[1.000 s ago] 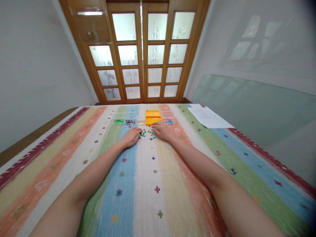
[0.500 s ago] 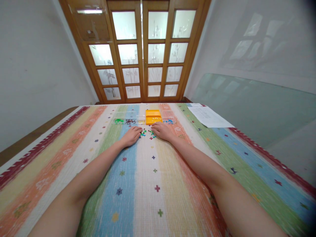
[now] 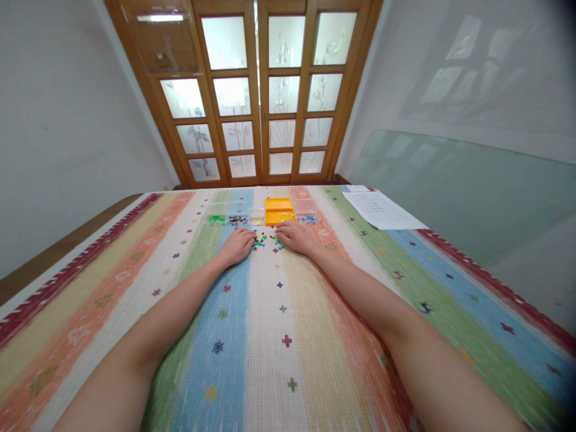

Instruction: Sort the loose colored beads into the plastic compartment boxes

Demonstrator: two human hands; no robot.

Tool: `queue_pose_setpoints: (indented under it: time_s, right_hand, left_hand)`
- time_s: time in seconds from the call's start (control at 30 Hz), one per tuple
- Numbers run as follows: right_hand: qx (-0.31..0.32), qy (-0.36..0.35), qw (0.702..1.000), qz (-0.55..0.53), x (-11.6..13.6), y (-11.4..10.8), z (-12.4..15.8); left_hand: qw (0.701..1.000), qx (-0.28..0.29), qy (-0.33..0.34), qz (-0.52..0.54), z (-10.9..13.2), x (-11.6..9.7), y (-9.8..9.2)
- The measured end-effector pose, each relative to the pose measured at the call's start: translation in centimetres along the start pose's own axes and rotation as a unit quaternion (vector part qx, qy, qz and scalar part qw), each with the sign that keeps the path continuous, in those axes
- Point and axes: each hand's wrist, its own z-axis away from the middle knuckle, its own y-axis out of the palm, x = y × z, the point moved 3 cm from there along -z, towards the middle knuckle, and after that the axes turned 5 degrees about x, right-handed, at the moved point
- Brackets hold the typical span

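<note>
On the striped tablecloth lie small loose green, blue and dark pieces in two little clusters, a left cluster and a right cluster. My left hand rests palm down beside the left one, fingers stretched out at its edge. My right hand lies by the right one, its fingers extended and loosely apart, just in front of an orange-yellow box with an open lid and small pale pieces inside. Whether a tiny piece sits under either hand's fingertips is hidden.
Clear open boxes flank the yellow one: green pieces, dark brown pieces and yellow pieces to the left, blue pieces to the right. Printed paper sheets lie at the far right. Wooden glazed doors stand behind the table.
My left hand has drawn slightly left, showing more of the left cluster. My right hand stays almost in place. The whole view has tilted a little.
</note>
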Motion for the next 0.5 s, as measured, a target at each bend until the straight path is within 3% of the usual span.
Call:
queue_pose_setpoints:
  time_s: [0.2,0.37,0.5]
  right_hand:
    - [0.006,0.011,1.000,0.006,-0.3,0.3,-0.1]
    - [0.010,0.005,1.000,0.006,-0.3,0.3,-0.1]
    - [0.012,0.003,1.000,0.010,-0.3,0.4,-0.2]
  left_hand:
    - [1.000,-0.008,-0.016,-0.022,0.0,0.5,0.6]
    - [0.999,0.028,-0.022,-0.017,-0.3,1.6,2.1]
    - [0.999,0.037,-0.015,-0.019,-0.2,2.1,2.1]
